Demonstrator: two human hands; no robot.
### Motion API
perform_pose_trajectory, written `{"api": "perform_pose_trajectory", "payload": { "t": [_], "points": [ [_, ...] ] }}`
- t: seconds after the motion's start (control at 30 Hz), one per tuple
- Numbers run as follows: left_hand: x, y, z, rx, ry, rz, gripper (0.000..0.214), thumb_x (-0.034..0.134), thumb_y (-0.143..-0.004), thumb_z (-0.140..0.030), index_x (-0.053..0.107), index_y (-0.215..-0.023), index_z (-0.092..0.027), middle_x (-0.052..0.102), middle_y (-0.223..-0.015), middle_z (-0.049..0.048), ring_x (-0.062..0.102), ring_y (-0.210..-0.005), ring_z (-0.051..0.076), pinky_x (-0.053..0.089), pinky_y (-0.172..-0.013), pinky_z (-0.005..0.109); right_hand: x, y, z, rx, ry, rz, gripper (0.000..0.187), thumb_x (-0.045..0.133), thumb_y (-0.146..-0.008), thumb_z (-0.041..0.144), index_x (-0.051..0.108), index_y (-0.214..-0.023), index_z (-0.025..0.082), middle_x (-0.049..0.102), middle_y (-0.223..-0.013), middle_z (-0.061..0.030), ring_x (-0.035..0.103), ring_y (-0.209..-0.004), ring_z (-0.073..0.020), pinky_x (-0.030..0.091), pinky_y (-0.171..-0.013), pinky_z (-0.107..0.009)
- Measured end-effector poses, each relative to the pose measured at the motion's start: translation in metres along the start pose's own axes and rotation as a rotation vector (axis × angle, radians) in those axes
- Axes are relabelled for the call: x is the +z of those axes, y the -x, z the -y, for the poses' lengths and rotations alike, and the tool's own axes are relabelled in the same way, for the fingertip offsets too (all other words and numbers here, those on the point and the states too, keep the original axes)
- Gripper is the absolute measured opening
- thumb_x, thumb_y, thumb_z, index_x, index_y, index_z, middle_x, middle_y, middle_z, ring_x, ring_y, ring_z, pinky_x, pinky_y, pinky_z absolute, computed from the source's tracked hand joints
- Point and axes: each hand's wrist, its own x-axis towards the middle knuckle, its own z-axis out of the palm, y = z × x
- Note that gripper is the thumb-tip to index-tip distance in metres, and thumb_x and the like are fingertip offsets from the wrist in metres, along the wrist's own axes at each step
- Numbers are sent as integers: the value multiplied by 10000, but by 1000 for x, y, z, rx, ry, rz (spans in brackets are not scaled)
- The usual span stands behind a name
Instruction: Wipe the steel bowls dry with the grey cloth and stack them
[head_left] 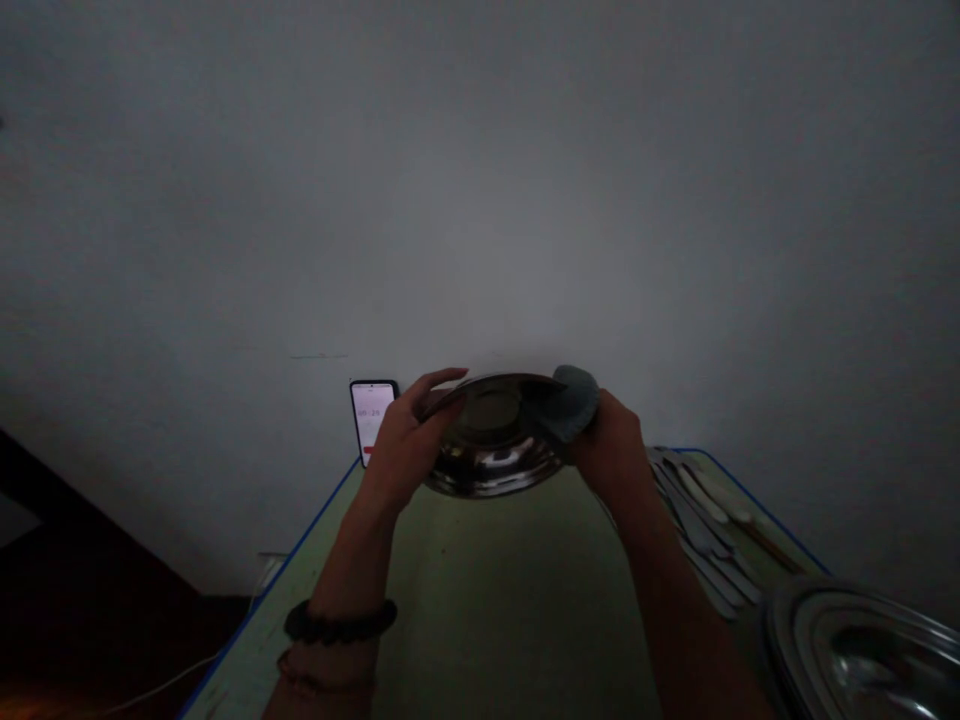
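Note:
A shiny metal plate (491, 470) with a raised rim is held up above the table, tilted so that its inside faces me. My left hand (411, 435) grips its left edge, thumb on the inner side and fingers round the rim. On the right, my right hand (613, 440) is closed on a grey cloth (576, 400), which is folded over the plate's right rim and touches its inside. The right fingertips are hidden behind the cloth and plate.
A phone (366, 410) with a lit timer leans on the wall (480, 200) at the back left. Several utensils (697, 520) lie on the right of the green table (510, 600). Metal dishes (862, 640) sit at the front right. A white cable (161, 685) runs at lower left.

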Motion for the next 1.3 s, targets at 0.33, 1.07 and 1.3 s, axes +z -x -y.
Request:
{"api": "perform_pose_trajectory", "payload": {
  "t": [0.33, 1.07, 1.3],
  "points": [
    [41, 2, -1, 13, 661, -336, 387, 613, -733, -233, 636, -1118, -251, 680, -1164, 32, 592, -1137, 239, 453, -977, 393, 12, 2, 9, 264, -210, -15, 444, 593, -779, 482, 686, -1027, 126, 723, -978, -161, 668, -975, -313, 514, -745, -378],
    [7, 5, -16, 19, 29, -31, 183, 695, -703, -285, 766, -864, -232, 752, -852, 19, 659, -910, 245, 472, -876, 382, 2, 1, 3, 7, -289, -226, 390, 633, -746, 388, 661, -1071, 175, 709, -1051, -110, 659, -974, -272, 499, -845, -424],
    [53, 7, 3, -26, 719, -436, 190, 665, -690, -262, 730, -863, -216, 736, -956, 4, 617, -1086, 227, 465, -959, 356, 22, 1, 15, 276, -431, -202, 438, 525, -795, 486, 690, -965, 117, 707, -1031, -170, 637, -1044, -316, 475, -887, -431]
  ]
}}
